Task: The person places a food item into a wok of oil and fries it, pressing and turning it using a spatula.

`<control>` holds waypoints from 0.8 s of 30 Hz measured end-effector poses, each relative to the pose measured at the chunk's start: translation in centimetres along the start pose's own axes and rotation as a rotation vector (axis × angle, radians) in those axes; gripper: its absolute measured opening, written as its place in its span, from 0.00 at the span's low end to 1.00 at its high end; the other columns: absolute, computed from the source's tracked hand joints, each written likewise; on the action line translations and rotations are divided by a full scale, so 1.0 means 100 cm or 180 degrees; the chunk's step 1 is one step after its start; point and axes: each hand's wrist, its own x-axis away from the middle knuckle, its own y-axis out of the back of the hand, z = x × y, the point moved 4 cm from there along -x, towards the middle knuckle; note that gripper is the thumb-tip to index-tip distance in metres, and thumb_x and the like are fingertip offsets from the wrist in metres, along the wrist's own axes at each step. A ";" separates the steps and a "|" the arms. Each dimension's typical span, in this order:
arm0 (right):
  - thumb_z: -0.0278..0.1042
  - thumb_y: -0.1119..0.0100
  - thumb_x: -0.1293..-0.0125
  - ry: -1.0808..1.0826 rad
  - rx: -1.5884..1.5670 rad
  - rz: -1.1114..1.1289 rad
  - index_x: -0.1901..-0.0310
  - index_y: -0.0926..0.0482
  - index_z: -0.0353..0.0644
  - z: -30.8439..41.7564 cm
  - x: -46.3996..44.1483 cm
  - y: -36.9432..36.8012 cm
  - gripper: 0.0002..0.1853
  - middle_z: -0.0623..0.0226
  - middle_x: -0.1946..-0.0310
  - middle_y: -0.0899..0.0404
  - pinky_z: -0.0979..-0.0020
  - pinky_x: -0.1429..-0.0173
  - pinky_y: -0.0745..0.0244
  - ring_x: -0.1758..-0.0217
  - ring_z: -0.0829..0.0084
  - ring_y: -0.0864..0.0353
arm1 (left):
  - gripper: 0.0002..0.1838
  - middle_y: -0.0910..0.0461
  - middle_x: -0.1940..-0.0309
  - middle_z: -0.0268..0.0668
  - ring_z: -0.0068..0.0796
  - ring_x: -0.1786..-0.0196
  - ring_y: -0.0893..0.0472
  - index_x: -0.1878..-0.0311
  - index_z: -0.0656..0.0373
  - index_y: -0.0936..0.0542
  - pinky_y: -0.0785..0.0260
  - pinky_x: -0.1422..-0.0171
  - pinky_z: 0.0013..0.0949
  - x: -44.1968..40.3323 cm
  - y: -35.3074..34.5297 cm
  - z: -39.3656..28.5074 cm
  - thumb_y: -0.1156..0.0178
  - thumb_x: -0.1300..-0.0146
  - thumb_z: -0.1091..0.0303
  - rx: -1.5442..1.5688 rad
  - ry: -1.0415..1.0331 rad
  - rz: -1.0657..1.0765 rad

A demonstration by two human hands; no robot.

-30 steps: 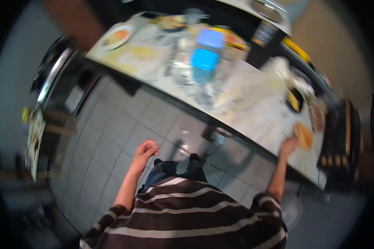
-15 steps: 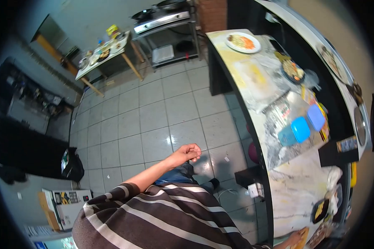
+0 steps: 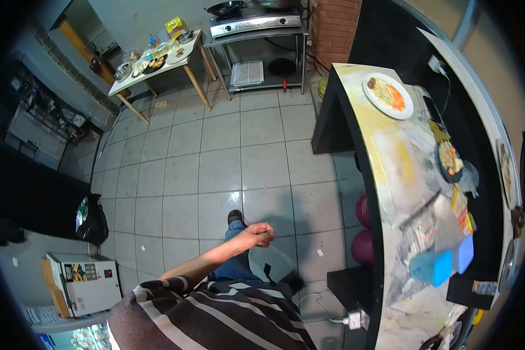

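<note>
My left hand (image 3: 259, 235) hangs in front of my body over the tiled floor, its fingers loosely curled in and no object visible in it. It touches nothing and is well apart from the counter on the right. My right hand is out of the picture. On the counter nearest to me are a blue-lidded plastic container (image 3: 430, 268), a blue lid (image 3: 465, 254) and crumpled clear plastic. Farther along lie a pale cutting board (image 3: 399, 169) with yellow stains, a dark bowl of chopped food (image 3: 449, 161) and a white plate with shredded food (image 3: 388, 97).
Along the right runs the long counter (image 3: 361, 137), with a black ledge (image 3: 350, 291) and a white plug (image 3: 354, 319) low beside it. Ahead stand a stove (image 3: 255, 25) on a metal stand and a small table (image 3: 188, 57) with food. A white box-shaped appliance (image 3: 86, 286) is at left.
My view has moved forward, so the counter's things sit lower in the picture. My right hand, earlier by a yellowish item at the bottom right, has left view. One shoe now shows ahead.
</note>
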 end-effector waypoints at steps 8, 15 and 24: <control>0.29 0.38 0.37 0.1381 -0.3918 0.3473 0.54 0.23 0.38 0.766 0.058 -0.004 0.11 0.56 0.50 0.31 0.64 0.47 0.31 0.45 0.58 0.29 | 0.07 0.26 0.70 0.29 0.18 0.68 0.27 0.60 0.59 0.26 0.31 0.60 0.25 -0.049 0.352 -0.149 0.45 0.29 0.65 0.0090 -0.0980 -0.1877; 0.33 0.39 0.35 0.1248 -0.4294 0.3625 0.57 0.21 0.38 1.109 0.024 -0.057 0.09 0.61 0.58 0.28 0.72 0.62 0.30 0.64 0.70 0.25 | 0.09 0.26 0.71 0.30 0.20 0.69 0.28 0.61 0.60 0.26 0.32 0.60 0.26 -0.184 0.534 -0.382 0.45 0.29 0.63 -0.0298 -0.1106 -0.2642; 0.40 0.37 0.34 0.1056 -0.6029 0.3991 0.36 0.35 0.49 1.747 -0.077 -0.217 0.27 0.65 0.60 0.23 0.72 0.71 0.24 0.71 0.76 0.22 | 0.24 0.22 0.44 0.39 0.26 0.42 0.23 0.37 0.62 0.28 0.31 0.39 0.32 -0.367 0.691 -0.595 0.45 0.28 0.56 -0.0446 -0.1732 -0.2836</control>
